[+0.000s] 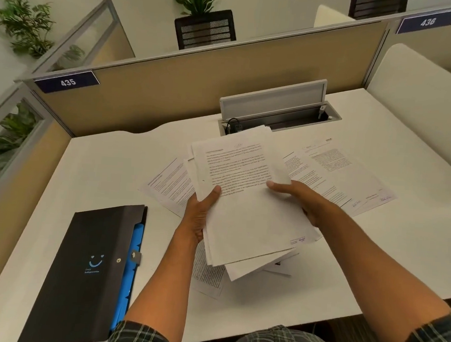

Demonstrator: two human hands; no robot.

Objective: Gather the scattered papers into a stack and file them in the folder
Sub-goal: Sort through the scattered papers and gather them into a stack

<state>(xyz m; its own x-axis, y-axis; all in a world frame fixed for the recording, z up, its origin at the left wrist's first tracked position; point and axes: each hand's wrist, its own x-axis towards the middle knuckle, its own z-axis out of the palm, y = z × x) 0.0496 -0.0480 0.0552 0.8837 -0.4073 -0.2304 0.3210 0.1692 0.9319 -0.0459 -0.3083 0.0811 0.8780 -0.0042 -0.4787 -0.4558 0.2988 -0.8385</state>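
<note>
about halfway; both hands (200, 211) (299, 200) pinching an uneven stack (243, 199); loose sheets (352, 174) on the desk (99, 167); folder (84, 267) shut

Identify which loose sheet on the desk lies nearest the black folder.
The sheet partly hidden under the left forearm, beside the black folder. The other loose sheets lie farther away, on the far side of the held stack.

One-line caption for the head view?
Both hands hold a paper stack above scattered sheets; black folder lies closed.
</note>
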